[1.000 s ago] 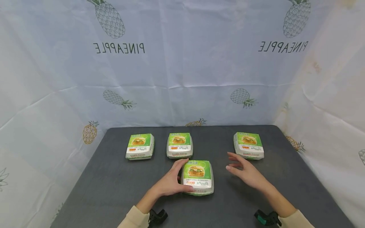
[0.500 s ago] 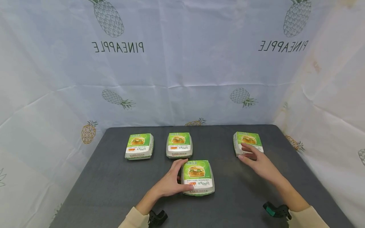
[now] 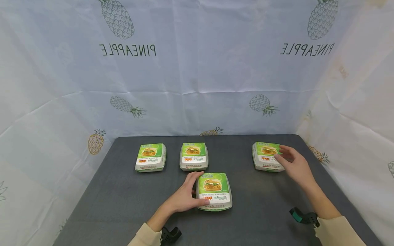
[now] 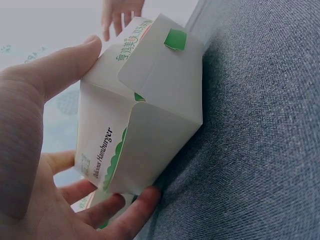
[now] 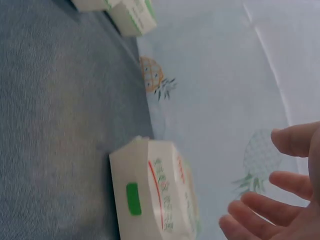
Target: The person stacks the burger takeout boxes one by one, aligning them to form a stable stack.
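Note:
A white and green hamburger box (image 3: 214, 191) sits on the dark table in front of me. My left hand (image 3: 183, 197) grips its left side, thumb on the near face and fingers behind; the left wrist view shows the thumb (image 4: 75, 62) at one corner of the box. To the back right stands another hamburger box (image 3: 265, 157). My right hand (image 3: 298, 167) hovers at its right side, overlapping the lid's edge in the head view. In the right wrist view the fingers (image 5: 270, 207) are spread, with nothing between them and thumb.
Two more hamburger boxes stand in the back row, one at the left (image 3: 150, 158) and one at the middle (image 3: 194, 156). A pineapple-print cloth (image 3: 197, 68) hangs behind and on both sides of the table (image 3: 129, 205).
My right hand has moved right and forward, from the left of the back-right box across its front to its right side. The left hand has stayed on its box.

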The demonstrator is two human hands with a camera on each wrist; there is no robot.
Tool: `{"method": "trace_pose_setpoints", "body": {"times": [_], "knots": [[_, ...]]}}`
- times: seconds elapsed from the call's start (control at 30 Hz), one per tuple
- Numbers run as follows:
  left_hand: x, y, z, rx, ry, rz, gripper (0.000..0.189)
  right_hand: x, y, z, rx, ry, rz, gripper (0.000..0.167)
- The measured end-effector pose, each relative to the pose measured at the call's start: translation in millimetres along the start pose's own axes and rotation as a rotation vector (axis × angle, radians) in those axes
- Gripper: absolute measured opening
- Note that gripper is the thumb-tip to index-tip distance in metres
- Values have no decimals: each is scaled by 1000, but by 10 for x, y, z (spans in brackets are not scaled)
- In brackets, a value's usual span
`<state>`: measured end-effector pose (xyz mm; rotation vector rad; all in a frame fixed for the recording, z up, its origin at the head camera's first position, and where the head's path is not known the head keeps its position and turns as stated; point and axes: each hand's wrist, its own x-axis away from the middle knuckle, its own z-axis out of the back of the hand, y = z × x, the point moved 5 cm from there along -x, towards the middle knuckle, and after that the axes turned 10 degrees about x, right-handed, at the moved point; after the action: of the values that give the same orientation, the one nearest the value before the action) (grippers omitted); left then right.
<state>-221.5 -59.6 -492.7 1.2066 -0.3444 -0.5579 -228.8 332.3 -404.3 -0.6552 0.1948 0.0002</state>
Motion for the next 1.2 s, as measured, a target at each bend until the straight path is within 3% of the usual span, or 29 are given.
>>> {"method": "trace_pose_setpoints", "body": {"times": [0.2,0.5,0.8,0.93,1.2], "knots": [[3,31,12,-25,6,-6,99,-85,183,-14,23,15,-30,70],[0,23,14,-19,0,-9,99,-214,483,-150,47,-82,-97,81],[0,-3,7,-14,-2,-9,100,-251,751,-318,-77,-183,-173,91],[1,0,3,-18,-6,-7,99,-252,819,-386,-159,-192,-201,94],[1,13,-4,13,-12,-12,99,-271,868,-477,-188,-189,-208,97]]}}
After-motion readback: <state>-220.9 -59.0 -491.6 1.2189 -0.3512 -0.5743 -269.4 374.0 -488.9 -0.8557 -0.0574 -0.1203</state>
